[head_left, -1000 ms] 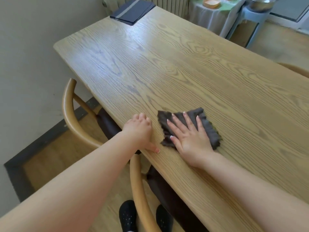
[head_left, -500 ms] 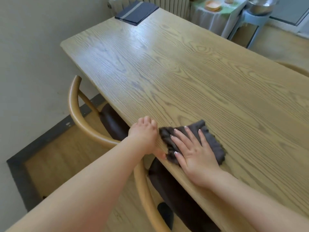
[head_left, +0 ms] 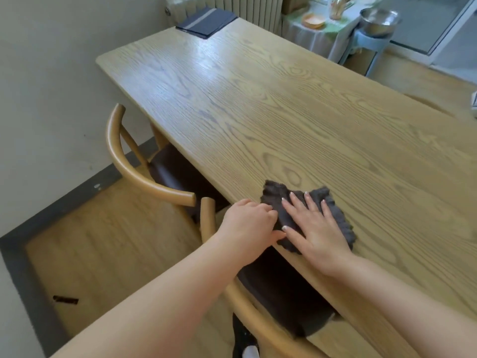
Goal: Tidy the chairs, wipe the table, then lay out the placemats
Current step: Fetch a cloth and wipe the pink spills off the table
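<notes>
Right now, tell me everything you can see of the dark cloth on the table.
The cloth is dark grey, soft and nubbly like terry, with rumpled, uneven edges. It lies flat at the near edge of the wooden table. The right hand presses it with straight, spread fingers; the left hand, curled, touches its left edge.

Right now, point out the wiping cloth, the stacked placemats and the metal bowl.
wiping cloth (head_left: 333,215), head view, right part beside the fingers.
stacked placemats (head_left: 206,20), head view, middle of the top mat.
metal bowl (head_left: 379,20), head view, inside of the bowl.
</notes>
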